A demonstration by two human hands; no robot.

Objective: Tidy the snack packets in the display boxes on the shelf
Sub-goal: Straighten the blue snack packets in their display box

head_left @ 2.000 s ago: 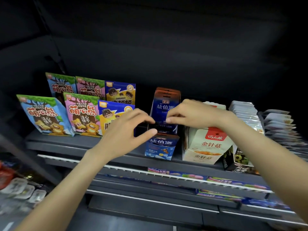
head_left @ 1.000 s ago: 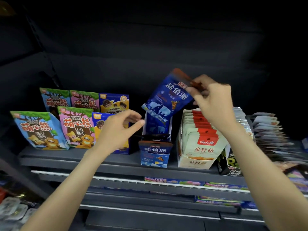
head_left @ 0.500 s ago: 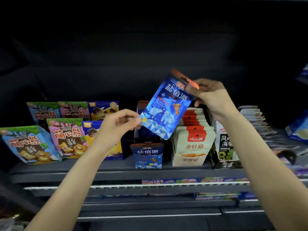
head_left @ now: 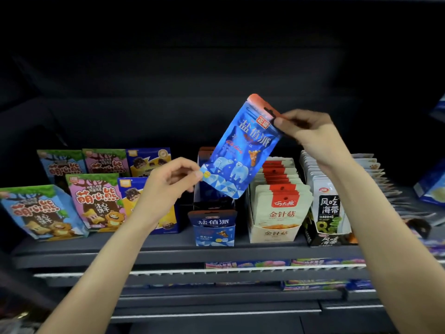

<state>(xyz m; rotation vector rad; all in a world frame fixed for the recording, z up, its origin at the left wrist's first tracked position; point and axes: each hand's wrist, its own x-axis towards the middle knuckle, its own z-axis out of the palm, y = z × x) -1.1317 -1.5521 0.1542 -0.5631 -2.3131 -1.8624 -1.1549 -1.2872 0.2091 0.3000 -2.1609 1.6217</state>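
**Blue packet up in both hands above its box**

Right hand [head_left: 310, 136] first: thumb and fingertips pinch the orange top corner of the blue packet [head_left: 243, 150], right by the hang hole. Left hand [head_left: 168, 186] has thumb and forefinger nipping the pale bottom corner at the packet's 8 o'clock, the other fingers curled under. The packet hangs tilted, top leaning toward 1 o'clock, polar bears facing the camera, clear of everything below. Straight down at 6 o'clock sits the blue display box [head_left: 213, 227], its dark inside open, more blue packets standing behind. At the box's 3 o'clock, just beside it, the cream box of red-topped packets [head_left: 277, 213], packed full; further toward 3 o'clock, the black seaweed box [head_left: 330, 227]. Out at 9 o'clock, cartoon bear biscuit bags [head_left: 96, 203] stand in rows on the dark shelf [head_left: 156, 251].
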